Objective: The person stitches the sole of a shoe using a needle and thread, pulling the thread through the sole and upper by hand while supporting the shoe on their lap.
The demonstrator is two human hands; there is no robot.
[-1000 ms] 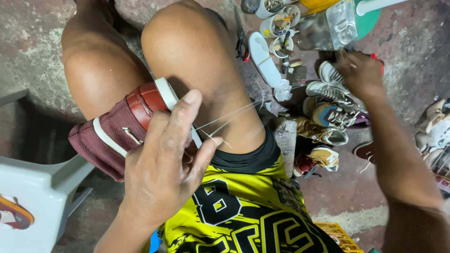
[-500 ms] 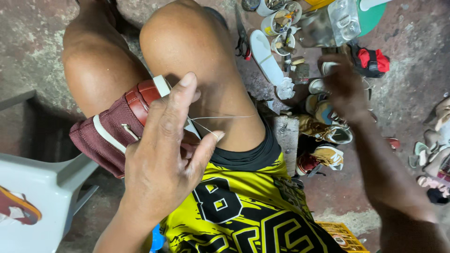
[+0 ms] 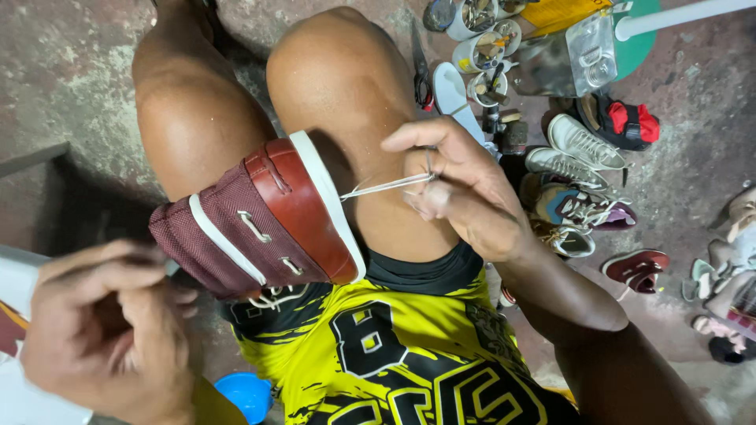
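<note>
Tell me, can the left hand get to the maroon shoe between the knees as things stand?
Probably yes. The left hand is blurred, low beside the maroon shoe, with nothing between them. The right hand holds the thread on the far side, clear of that path.

Open concrete floor (image 3: 63,71) at upper left; shoes (image 3: 579,169) and small tubs (image 3: 480,47) crowding the right.

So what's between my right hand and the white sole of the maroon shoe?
In the head view, taut pale thread runs from the right hand to the shoe sole, crossing bare thigh.
</note>
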